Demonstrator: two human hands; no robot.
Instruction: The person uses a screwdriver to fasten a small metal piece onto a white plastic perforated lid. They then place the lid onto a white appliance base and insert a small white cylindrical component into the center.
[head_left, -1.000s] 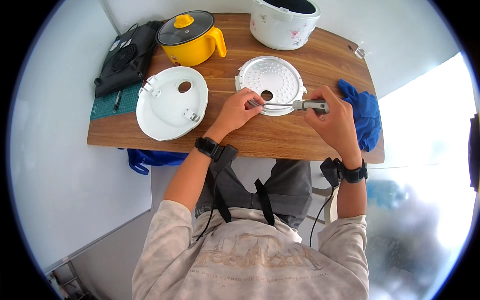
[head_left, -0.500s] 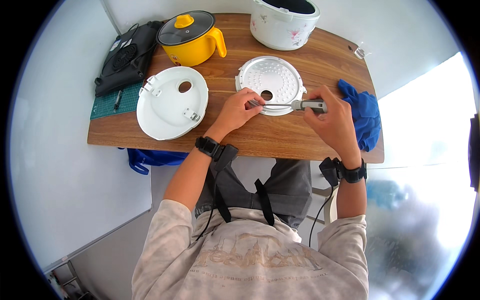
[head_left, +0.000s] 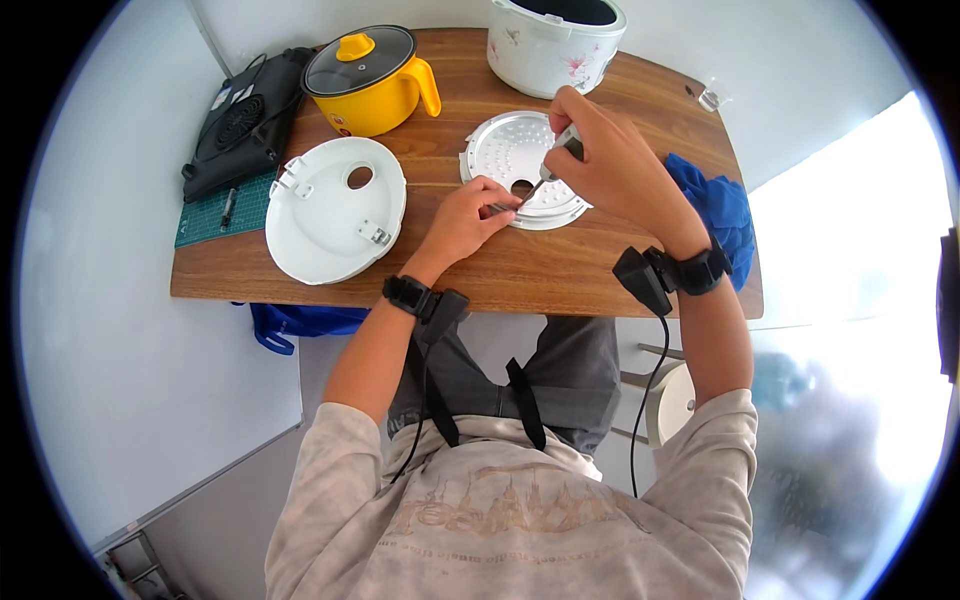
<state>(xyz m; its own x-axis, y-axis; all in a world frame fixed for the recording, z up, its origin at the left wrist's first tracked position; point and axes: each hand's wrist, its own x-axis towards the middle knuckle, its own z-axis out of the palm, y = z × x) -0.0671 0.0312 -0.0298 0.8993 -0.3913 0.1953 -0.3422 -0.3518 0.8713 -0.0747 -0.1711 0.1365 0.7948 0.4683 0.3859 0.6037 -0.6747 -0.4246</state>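
My right hand (head_left: 622,165) is wrapped round the grey handle of a screwdriver (head_left: 562,155). The tool is tilted, its thin shaft pointing down to the left toward the near edge of a round silver perforated plate (head_left: 495,150). My left hand (head_left: 466,222) is closed in a pinch at that edge, close to the screwdriver's tip. A small dark, thin thing shows between its fingers, too small to name. The plate lies on the wooden table, a round hole near my left fingertips; my right hand covers its right part. Left of my left hand lies a white round lid shell (head_left: 325,225).
A yellow pot (head_left: 375,105) with a glass lid and a white flowered cooker body (head_left: 545,55) stand at the back. At left are a black appliance base (head_left: 235,130) and a green cutting mat (head_left: 200,220) with a pen (head_left: 228,207). Blue cloth (head_left: 725,215) lies right.
My right hand has moved up and to the left, tipping the screwdriver from nearly level to steeply slanted. My left hand keeps its pinch at the plate's edge.
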